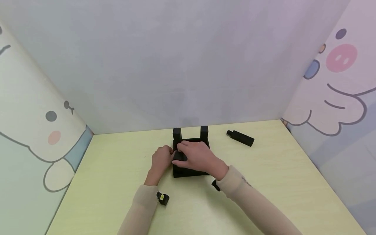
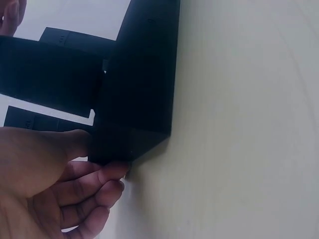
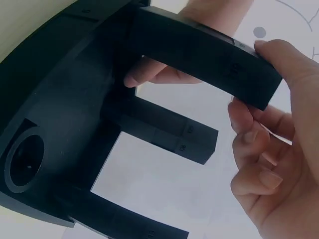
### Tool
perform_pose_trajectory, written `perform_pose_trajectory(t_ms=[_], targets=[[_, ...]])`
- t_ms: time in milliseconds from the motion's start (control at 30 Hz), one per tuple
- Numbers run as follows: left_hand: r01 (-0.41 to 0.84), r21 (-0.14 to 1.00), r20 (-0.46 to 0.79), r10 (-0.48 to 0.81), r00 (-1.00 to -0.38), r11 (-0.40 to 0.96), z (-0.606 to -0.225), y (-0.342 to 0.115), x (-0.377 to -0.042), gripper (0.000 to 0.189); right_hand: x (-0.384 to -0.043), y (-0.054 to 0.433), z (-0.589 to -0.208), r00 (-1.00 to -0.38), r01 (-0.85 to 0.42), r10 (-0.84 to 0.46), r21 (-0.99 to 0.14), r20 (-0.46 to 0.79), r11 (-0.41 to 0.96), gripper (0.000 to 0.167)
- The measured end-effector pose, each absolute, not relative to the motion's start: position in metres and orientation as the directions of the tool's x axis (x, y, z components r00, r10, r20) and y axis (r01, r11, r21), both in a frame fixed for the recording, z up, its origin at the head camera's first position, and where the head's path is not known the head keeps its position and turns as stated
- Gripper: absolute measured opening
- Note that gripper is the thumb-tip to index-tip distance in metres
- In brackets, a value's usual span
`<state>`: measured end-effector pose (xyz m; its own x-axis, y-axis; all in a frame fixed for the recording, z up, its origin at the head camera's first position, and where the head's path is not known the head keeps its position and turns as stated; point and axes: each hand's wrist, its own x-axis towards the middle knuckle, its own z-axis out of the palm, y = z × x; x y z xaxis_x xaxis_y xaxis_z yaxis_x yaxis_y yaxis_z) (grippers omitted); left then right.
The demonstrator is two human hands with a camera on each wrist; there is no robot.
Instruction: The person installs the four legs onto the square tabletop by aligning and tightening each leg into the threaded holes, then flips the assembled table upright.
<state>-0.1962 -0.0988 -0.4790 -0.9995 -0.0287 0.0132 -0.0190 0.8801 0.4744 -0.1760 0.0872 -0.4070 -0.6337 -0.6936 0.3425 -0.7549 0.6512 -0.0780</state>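
Observation:
A black base (image 1: 191, 172) with a shallow tray-like shape rests on the table in front of me, with a round recess showing in the right wrist view. Two black posts, a left one (image 1: 177, 133) and a right one (image 1: 204, 133), rise from its far side. My right hand (image 1: 198, 156) grips a third black post (image 3: 209, 59) near its upper end, thumb on one side and fingers on the other. That post's lower end meets the base's near left corner; whether it is fully seated I cannot tell. My left hand (image 1: 161, 159) pinches the base's left corner between thumb and fingers.
A loose black post (image 1: 242, 138) with a narrower end lies on the table at the back right. Small black devices sit by the left cuff (image 1: 144, 195) and the right cuff (image 1: 230, 181). Printed walls border the table (image 1: 117, 163).

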Motion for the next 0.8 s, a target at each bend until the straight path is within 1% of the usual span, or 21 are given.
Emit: perform_pose_trajectory(t_ms=[67,200,267,367,467,533,667,800], targets=[[-0.019,0.477,0.011,-0.028,-1.000,0.879,-0.479,-0.098,-0.195,0.051,-0.176,0.087,-0.409,-0.647,-0.741,-0.680,-0.075,0.345,0.667,0.043],[-0.016,0.476,0.014,-0.026,-1.000,0.879,-0.479,-0.098,-0.193,0.052,-0.174,0.089,-0.405,-0.664,-0.736,-0.685,-0.102,0.299,0.669,0.043],[-0.011,0.473,0.021,-0.024,-0.999,0.881,-0.479,-0.098,-0.193,0.052,-0.173,0.091,-0.401,-0.656,-0.750,-0.704,-0.129,0.274,0.649,0.044],[-0.007,0.464,0.029,-0.023,-0.999,0.886,-0.478,-0.099,-0.193,0.050,-0.172,0.093,-0.395,-0.623,-0.782,-0.739,-0.171,0.255,0.600,0.047],[-0.017,0.467,0.018,-0.029,-0.999,0.884,-0.477,-0.100,-0.194,0.047,-0.172,0.095,-0.390,-0.591,-0.806,-0.769,-0.201,0.245,0.556,0.043],[-0.020,0.471,0.008,-0.026,-1.000,0.882,-0.477,-0.101,-0.195,0.045,-0.172,0.095,-0.389,-0.580,-0.814,-0.778,-0.214,0.240,0.541,0.040],[-0.011,0.485,0.002,-0.013,-1.000,0.874,-0.480,-0.103,-0.198,0.041,-0.172,0.096,-0.387,-0.592,-0.805,-0.774,-0.213,0.224,0.554,0.034],[-0.003,0.498,0.017,-0.013,-1.000,0.867,-0.483,-0.105,-0.199,0.033,-0.172,0.095,-0.388,-0.611,-0.792,-0.758,-0.191,0.228,0.580,0.030]])
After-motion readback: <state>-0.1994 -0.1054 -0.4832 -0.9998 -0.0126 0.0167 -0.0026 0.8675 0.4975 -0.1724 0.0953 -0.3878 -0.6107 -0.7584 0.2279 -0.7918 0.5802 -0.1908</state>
